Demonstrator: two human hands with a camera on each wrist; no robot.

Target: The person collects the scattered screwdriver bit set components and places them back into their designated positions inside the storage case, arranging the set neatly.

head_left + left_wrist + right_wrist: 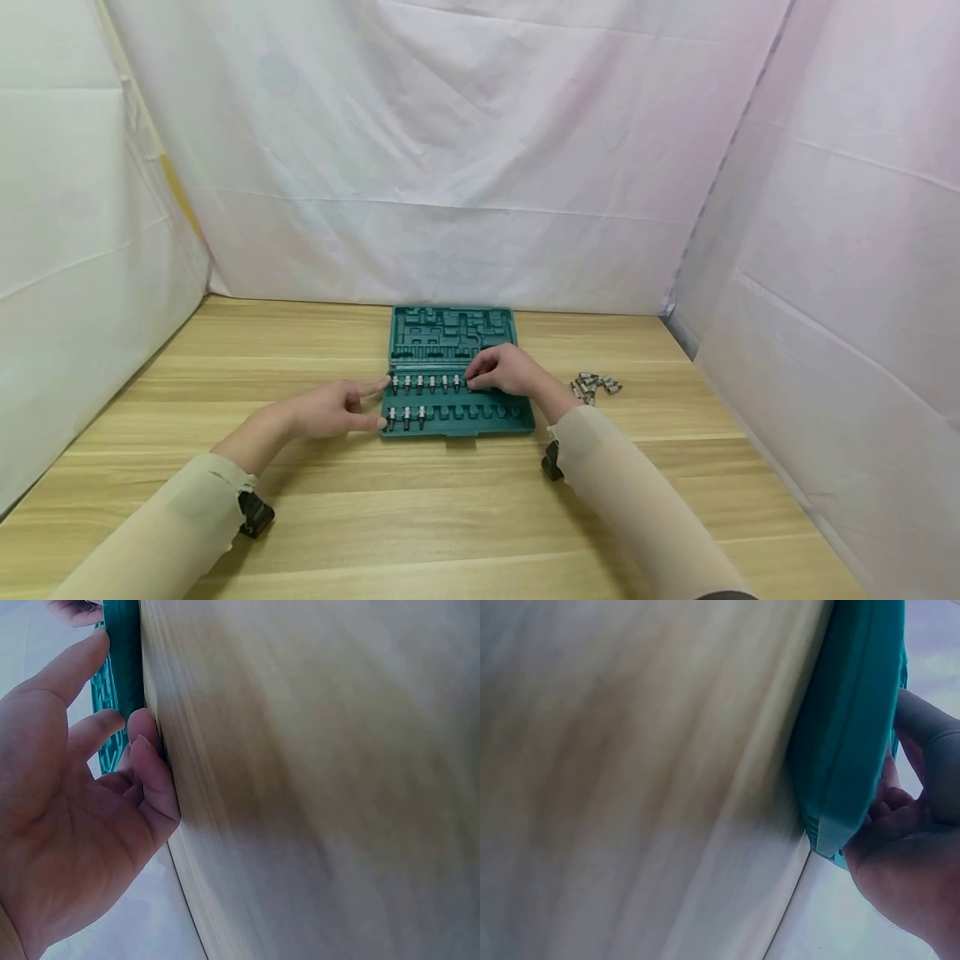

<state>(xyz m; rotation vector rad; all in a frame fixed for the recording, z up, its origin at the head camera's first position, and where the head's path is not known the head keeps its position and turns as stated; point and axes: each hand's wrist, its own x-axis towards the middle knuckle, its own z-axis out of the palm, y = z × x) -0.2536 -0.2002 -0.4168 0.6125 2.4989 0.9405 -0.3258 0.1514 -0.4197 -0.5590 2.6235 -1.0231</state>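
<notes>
A green plastic case [487,427] lies unfolded on the table. Several bit sockets [431,383] stand along its upper row, and three bit sockets [407,418] occupy the left end of the lower row. My left hand [326,410] touches the case's left edge with extended thumb and forefinger; its other fingers bend inward in the left wrist view. Over the upper row, just right of the seated sockets, my right hand [508,371] pinches a bit socket [470,387], mostly hidden by the fingertips. The right wrist view shows the case's side [847,735] but not that socket.
Loose bit sockets [592,385] lie in a small pile on the wooden table [420,517], right of the case. The case's moulded lid [450,329] lies open behind the rows. White sheets [465,167] enclose the table at the back and sides.
</notes>
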